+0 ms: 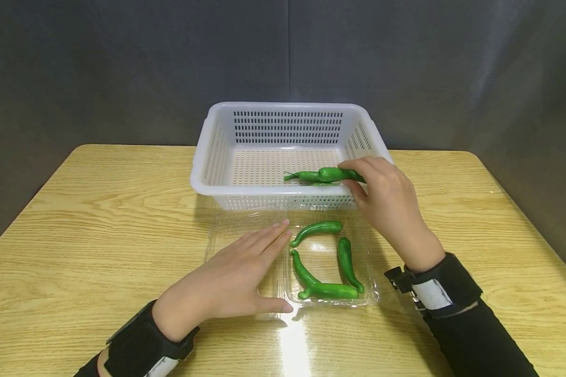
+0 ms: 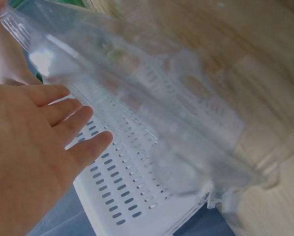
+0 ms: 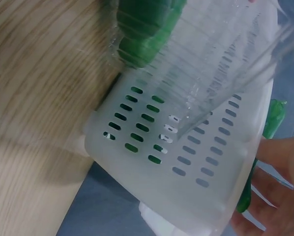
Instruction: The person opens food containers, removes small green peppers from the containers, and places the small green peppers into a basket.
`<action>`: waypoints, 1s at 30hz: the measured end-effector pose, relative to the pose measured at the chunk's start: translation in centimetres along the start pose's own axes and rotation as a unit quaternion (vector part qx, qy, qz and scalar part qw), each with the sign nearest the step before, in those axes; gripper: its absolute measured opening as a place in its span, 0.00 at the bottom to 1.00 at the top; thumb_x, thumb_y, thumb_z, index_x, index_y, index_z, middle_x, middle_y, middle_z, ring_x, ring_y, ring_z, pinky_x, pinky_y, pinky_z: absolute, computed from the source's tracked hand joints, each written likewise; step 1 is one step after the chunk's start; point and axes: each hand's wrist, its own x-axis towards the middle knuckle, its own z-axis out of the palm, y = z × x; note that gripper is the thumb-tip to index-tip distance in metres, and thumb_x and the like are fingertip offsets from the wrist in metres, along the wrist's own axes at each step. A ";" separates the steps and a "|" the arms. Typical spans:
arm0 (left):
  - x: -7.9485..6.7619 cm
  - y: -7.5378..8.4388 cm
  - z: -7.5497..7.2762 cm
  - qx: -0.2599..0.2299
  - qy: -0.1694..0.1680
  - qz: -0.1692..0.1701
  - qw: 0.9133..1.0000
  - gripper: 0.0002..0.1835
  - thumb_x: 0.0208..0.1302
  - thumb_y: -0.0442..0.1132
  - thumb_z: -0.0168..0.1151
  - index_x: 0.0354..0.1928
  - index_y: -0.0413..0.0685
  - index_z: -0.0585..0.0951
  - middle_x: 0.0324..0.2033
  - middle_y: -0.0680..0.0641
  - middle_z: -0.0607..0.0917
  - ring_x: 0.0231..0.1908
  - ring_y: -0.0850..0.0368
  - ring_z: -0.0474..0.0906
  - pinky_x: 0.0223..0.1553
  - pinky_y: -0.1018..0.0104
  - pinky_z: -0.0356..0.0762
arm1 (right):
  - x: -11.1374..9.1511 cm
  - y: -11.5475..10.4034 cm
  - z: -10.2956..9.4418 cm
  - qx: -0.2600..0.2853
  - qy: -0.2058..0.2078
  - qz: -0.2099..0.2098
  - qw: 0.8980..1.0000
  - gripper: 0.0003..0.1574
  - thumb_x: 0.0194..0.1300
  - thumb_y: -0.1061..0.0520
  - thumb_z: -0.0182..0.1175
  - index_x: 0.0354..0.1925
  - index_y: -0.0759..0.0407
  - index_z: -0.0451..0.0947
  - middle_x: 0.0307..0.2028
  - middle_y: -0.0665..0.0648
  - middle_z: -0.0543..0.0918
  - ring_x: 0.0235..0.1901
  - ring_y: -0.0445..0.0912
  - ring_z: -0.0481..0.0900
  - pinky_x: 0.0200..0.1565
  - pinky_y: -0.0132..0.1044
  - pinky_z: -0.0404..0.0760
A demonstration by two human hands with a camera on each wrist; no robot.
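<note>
Right hand (image 1: 389, 193) pinching a green pepper (image 1: 334, 174) at the near rim of a white basket (image 1: 259, 190); how many more lie behind that wall cannot be told. Left hand (image 1: 238, 275), fingers straight, partly covers a clear box (image 1: 318, 262), its outline faint, with four peppers (image 1: 346, 262) in its right half.

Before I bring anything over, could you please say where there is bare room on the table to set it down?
The table has bare wood left of the basket and clear container, and right of the basket, beyond the right hand. The middle is crowded: the left hand over the container, green peppers inside, the right hand at the basket's near rim.
</note>
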 end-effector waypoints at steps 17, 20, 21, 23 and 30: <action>0.0 0.0 0.0 -0.003 -0.001 0.001 1.000 0.60 0.57 0.72 0.61 0.79 0.45 0.46 0.78 0.47 0.43 0.76 0.49 0.41 0.74 0.53 0.44 | -0.1 0.9 0.4 -0.011 0.003 0.001 1.000 0.19 0.61 0.68 0.67 0.52 0.64 0.82 0.46 0.62 0.85 0.45 0.58 0.81 0.43 0.53 0.80; 0.0 0.0 0.0 0.000 -0.001 0.001 1.000 0.60 0.57 0.72 0.60 0.79 0.44 0.47 0.78 0.48 0.42 0.76 0.50 0.41 0.74 0.53 0.44 | -0.1 0.8 0.4 -0.011 0.001 0.005 1.000 0.19 0.61 0.68 0.67 0.52 0.63 0.82 0.46 0.62 0.85 0.44 0.58 0.81 0.42 0.53 0.80; 0.0 0.0 0.0 0.001 -0.001 0.001 1.000 0.60 0.57 0.72 0.60 0.79 0.44 0.47 0.78 0.48 0.42 0.76 0.50 0.41 0.74 0.53 0.44 | -0.1 0.8 0.4 -0.010 0.001 0.006 1.000 0.19 0.61 0.68 0.67 0.52 0.63 0.82 0.46 0.62 0.85 0.44 0.58 0.81 0.42 0.53 0.80; 0.0 0.0 0.0 0.002 -0.002 0.000 1.000 0.60 0.57 0.73 0.60 0.79 0.45 0.47 0.78 0.48 0.42 0.76 0.50 0.41 0.74 0.53 0.44 | -0.1 0.8 0.4 -0.009 0.000 0.008 1.000 0.19 0.61 0.68 0.67 0.52 0.63 0.82 0.46 0.62 0.85 0.44 0.58 0.81 0.41 0.53 0.80; 0.0 0.1 0.0 -0.001 -0.002 -0.001 1.000 0.60 0.56 0.72 0.61 0.79 0.45 0.46 0.78 0.47 0.43 0.76 0.49 0.41 0.74 0.53 0.44 | -0.1 0.8 0.4 -0.008 0.000 0.009 1.000 0.18 0.62 0.68 0.66 0.51 0.63 0.82 0.43 0.61 0.86 0.39 0.56 0.81 0.35 0.50 0.78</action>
